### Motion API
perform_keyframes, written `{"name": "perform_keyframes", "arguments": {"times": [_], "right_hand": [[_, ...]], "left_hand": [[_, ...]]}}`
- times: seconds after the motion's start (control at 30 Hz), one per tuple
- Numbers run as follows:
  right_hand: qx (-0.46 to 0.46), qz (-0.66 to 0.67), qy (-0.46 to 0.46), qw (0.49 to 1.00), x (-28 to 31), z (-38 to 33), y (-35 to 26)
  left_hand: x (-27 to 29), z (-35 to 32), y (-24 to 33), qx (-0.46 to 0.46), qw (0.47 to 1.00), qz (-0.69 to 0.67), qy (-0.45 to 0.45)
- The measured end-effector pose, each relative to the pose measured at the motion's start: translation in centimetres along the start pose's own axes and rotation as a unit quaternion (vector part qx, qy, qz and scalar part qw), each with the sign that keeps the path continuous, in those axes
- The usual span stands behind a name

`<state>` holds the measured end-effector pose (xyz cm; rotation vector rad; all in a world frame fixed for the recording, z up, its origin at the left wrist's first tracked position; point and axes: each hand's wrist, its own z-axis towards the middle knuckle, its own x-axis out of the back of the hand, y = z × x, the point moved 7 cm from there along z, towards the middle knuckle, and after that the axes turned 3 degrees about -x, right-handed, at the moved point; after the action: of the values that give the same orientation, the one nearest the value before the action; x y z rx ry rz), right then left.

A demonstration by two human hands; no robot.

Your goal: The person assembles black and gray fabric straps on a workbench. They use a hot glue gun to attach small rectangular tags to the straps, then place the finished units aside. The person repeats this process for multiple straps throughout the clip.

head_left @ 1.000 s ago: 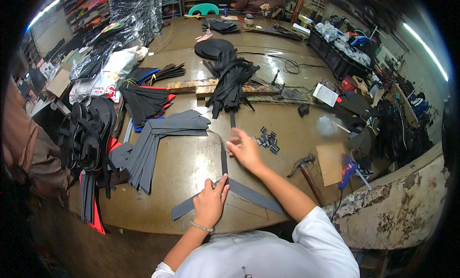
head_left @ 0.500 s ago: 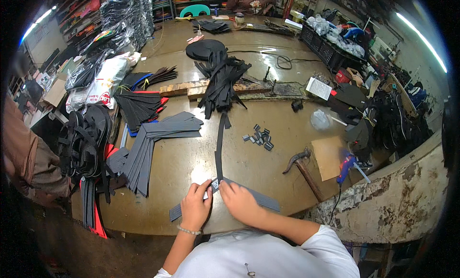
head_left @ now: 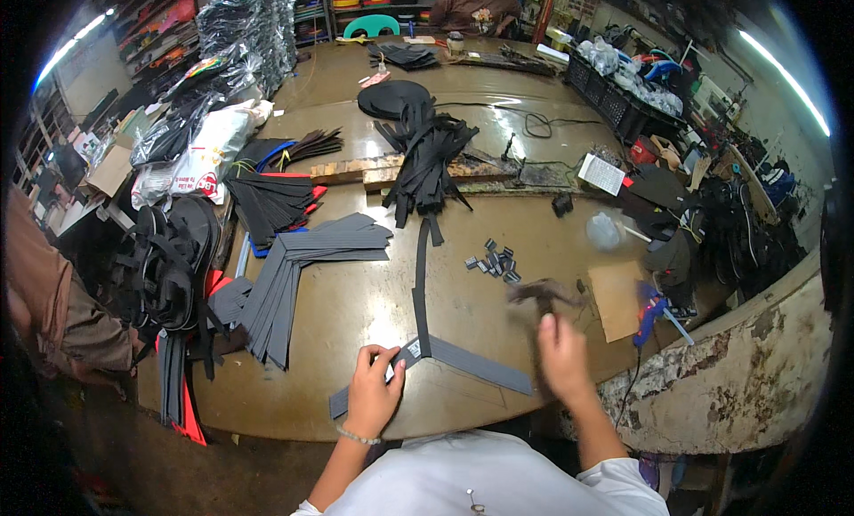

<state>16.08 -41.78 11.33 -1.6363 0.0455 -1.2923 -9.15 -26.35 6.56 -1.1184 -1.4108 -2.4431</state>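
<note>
A grey ribbed V-shaped strap (head_left: 480, 368) lies near the table's front edge. A long narrow black strip (head_left: 421, 280) runs up from its bend, and a small white label (head_left: 414, 348) shows beside the join. My left hand (head_left: 374, 393) is closed on the left arm of the grey strap, with a bit of white showing between thumb and fingers. To the right, my right hand (head_left: 564, 359) is wrapped round the handle of a hammer (head_left: 544, 294), its head raised over the table and blurred by motion.
Small dark clips (head_left: 494, 262) lie beyond the strap. Fanned grey straps (head_left: 280, 289) and black sandals (head_left: 178, 258) are at left. A pile of black strips (head_left: 431, 165) sits ahead. Right are a brown card (head_left: 616, 298) and blue glue gun (head_left: 652, 313). A person (head_left: 476, 9) sits opposite.
My right hand has left the strap, moved right and taken hold of the hammer, lifting it off the table. My left hand stays on the strap. The view has shifted slightly.
</note>
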Motion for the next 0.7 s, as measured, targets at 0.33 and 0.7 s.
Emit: {"name": "perform_keyframes", "arguments": {"times": [0.33, 0.7], "right_hand": [[0.132, 0.011, -0.176, 0.975, -9.1, -3.6, -7.2], [0.072, -0.115, 0.064, 0.989, -1.4, -0.9, 0.9]], "left_hand": [[0.4, -0.2, -1.3, 0.011, 0.998, -0.063, 0.020], [-0.1, 0.2, 0.8, 0.014, 0.998, 0.047, -0.035]]}}
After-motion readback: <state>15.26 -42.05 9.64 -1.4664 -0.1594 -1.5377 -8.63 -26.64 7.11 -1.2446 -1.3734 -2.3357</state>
